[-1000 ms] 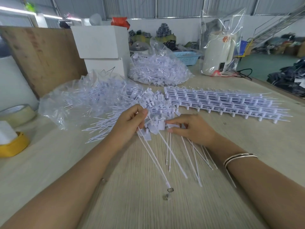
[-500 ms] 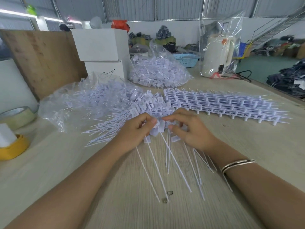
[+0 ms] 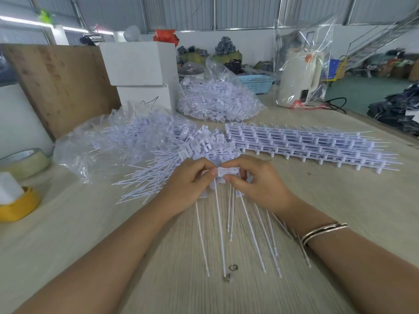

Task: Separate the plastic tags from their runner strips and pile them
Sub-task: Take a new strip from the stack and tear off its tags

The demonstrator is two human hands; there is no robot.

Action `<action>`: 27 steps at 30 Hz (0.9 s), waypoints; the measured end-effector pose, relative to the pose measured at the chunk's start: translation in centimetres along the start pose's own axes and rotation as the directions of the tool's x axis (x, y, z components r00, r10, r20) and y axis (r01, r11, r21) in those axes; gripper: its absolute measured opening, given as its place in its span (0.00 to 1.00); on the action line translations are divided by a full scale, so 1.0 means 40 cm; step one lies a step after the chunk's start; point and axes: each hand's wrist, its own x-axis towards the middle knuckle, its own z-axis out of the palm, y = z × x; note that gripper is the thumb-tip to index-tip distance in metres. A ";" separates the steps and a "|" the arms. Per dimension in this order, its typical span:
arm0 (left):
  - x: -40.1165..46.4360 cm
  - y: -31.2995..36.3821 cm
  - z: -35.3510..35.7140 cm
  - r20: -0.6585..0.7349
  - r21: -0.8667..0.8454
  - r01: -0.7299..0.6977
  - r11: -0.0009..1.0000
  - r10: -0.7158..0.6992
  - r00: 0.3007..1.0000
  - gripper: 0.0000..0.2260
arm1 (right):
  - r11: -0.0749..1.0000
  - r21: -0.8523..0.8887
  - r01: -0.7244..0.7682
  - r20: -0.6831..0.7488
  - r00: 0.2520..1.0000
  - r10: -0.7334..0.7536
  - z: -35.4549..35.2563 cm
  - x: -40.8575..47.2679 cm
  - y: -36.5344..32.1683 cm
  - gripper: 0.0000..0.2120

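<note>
My left hand [image 3: 190,182] and my right hand [image 3: 256,182] meet at the table's middle and together pinch a white plastic tag [image 3: 227,172] by its flat head. Several tags hang from the hands with their long thin tails [image 3: 221,223] fanned toward me across the wood. Just behind my left hand lies a loose pile of separated tags [image 3: 181,152], heads up, tails pointing left. A stack of uncut runner strips [image 3: 306,146] lies flat to the right of the pile.
A clear bag of tags [image 3: 118,139] sits left, another bag of tags [image 3: 217,103] behind. White boxes [image 3: 140,64], a wooden board [image 3: 59,85], tape rolls [image 3: 22,162] and a yellow roll [image 3: 20,205] stand left. A wrapped kettle [image 3: 299,80] stands back right. A small metal ring [image 3: 233,267] lies near me.
Both hands have moved away from me toward the pile and closed together on one tag's head; the hanging tails shifted with them.
</note>
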 end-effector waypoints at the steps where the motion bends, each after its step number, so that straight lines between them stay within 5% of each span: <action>1: 0.001 -0.003 -0.001 -0.010 0.026 -0.005 1.000 0.005 1.000 0.06 | 1.000 0.003 -0.015 0.008 1.000 0.015 0.001 0.001 0.002 0.10; 11: 0.001 -0.018 0.000 0.060 -0.041 0.019 0.999 -0.017 0.998 0.06 | 0.993 -0.096 -0.062 0.132 0.989 0.074 0.004 0.001 0.021 0.09; 18: 0.002 -0.014 0.002 0.038 -0.010 -0.084 0.996 0.084 0.996 0.06 | 0.982 0.128 -0.141 0.111 0.986 0.127 -0.001 0.001 0.007 0.10; 27: 0.004 -0.007 0.001 0.029 -0.203 -0.089 0.975 0.097 0.995 0.04 | 0.858 0.439 -0.266 0.204 0.960 0.193 -0.013 0.004 -0.028 0.10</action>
